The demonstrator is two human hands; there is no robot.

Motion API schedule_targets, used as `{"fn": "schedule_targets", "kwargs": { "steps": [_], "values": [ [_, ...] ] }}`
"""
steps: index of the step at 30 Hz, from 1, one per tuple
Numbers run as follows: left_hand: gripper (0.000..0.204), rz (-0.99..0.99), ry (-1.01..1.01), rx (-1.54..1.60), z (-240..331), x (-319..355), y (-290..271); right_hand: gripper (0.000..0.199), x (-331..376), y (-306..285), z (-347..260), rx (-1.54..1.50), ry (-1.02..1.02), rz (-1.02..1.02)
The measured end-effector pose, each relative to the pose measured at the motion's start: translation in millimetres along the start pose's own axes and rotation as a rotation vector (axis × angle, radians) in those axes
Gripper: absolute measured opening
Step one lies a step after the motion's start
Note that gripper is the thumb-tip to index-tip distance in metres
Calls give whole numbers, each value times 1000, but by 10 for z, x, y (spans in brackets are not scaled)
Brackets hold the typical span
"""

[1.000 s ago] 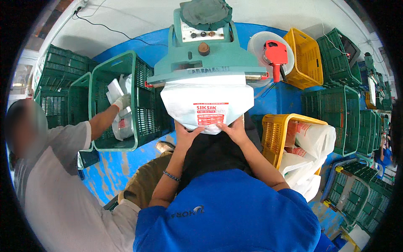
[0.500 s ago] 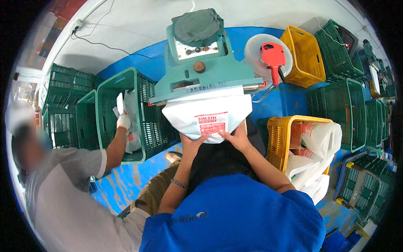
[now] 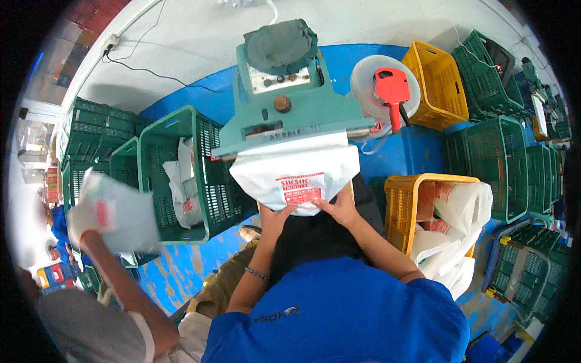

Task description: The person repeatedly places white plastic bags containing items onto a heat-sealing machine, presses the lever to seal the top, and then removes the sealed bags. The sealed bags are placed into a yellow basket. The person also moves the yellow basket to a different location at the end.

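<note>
A white plastic bag with red print lies with its far edge at the jaw of a green heat sealer. It bulges toward me, and its contents are hidden. My left hand grips the near edge, thumb on top and fingers underneath. On the opposite side of the print my right hand pinches the bag the same way. The fingers of both hands are mostly hidden beneath the plastic.
To my left a co-worker's gloved hand holds a blurred white bag beside a green crate containing printed bags. At right stand a yellow crate full of white bags and a red tape dispenser on a round translucent container.
The co-worker's hand has come out of the green crate and swung left and nearer with a white bag. My hands keep their hold on my bag; the view has shifted slightly.
</note>
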State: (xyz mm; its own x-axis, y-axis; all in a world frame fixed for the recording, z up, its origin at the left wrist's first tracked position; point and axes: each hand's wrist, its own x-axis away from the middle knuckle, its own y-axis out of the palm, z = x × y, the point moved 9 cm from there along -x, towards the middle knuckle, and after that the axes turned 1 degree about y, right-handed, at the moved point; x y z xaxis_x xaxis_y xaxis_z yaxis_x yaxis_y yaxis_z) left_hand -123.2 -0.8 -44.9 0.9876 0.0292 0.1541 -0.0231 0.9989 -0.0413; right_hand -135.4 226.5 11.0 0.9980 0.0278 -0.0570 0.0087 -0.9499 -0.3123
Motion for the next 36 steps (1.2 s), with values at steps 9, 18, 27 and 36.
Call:
{"fn": "schedule_targets", "kwargs": {
  "steps": [9,18,27,36],
  "values": [
    [81,36,31,42,32,17,-19,73,1,-18,25,-93,9,47],
    [75,83,216,71,400,113,39,78,95,103,5,-212,111,-154],
    [72,63,229,8,371,151,21,32,115,-743,106,-329,38,455],
    [76,43,170,-24,312,142,44,35,-1261,-803,283,-84,39,128]
  ]
}}
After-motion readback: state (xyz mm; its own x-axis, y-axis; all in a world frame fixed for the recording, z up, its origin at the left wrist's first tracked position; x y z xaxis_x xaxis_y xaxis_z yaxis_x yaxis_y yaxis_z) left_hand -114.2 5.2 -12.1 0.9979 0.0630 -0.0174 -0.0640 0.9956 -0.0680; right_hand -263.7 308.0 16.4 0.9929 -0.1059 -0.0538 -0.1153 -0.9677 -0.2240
